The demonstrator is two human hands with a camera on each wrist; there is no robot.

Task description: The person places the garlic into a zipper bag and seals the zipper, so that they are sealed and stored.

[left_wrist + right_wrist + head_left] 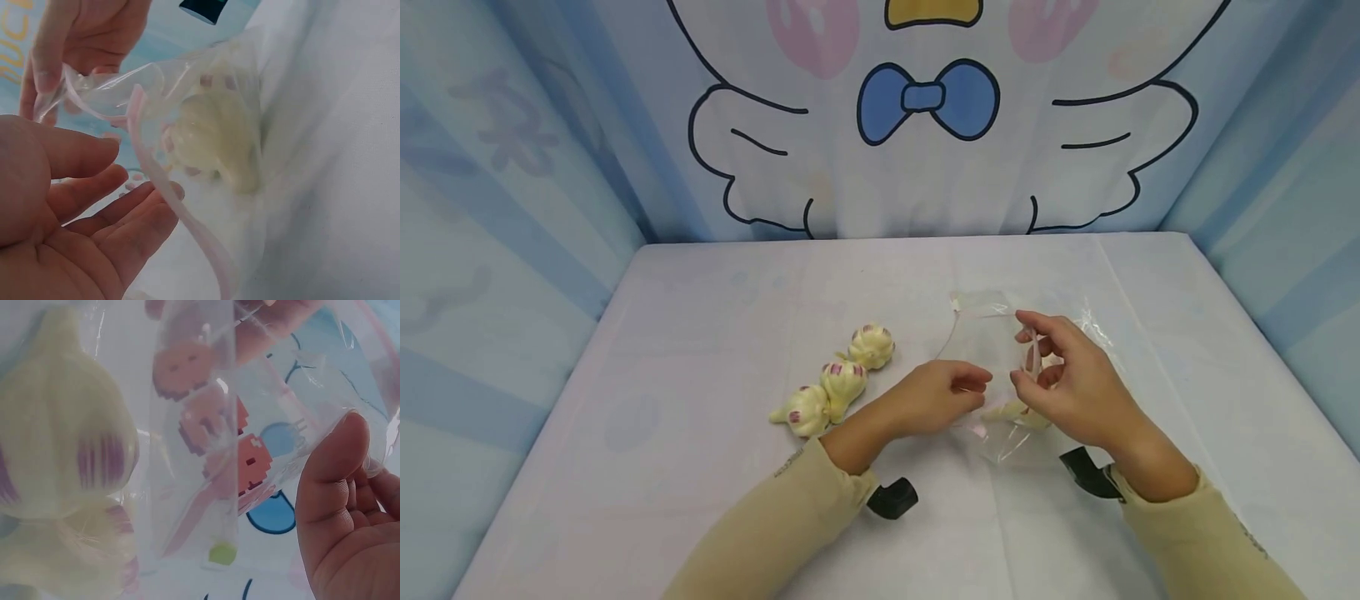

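My right hand [1078,383] pinches the edge of a clear zip bag [1000,446] between thumb and fingers, holding its mouth apart. Pale garlic bulbs with purple streaks lie inside the bag; one bulb [215,144] shows through the plastic in the left wrist view, and a large garlic bulb [69,425] fills the left of the right wrist view. Beside the bag's mouth is my left hand [940,396], fingers loosely bent, fingertips right at the pink zip strip [147,150]. To the left of that hand sit three more garlic bulbs [842,383] in a slanting row.
Both hands work over a table [722,333] with a white cloth. A curtain with a blue bow tie [922,97] printed on it hangs behind the far edge, and blue curtains flank both sides. Black straps [892,498] project from the sleeve cuffs.
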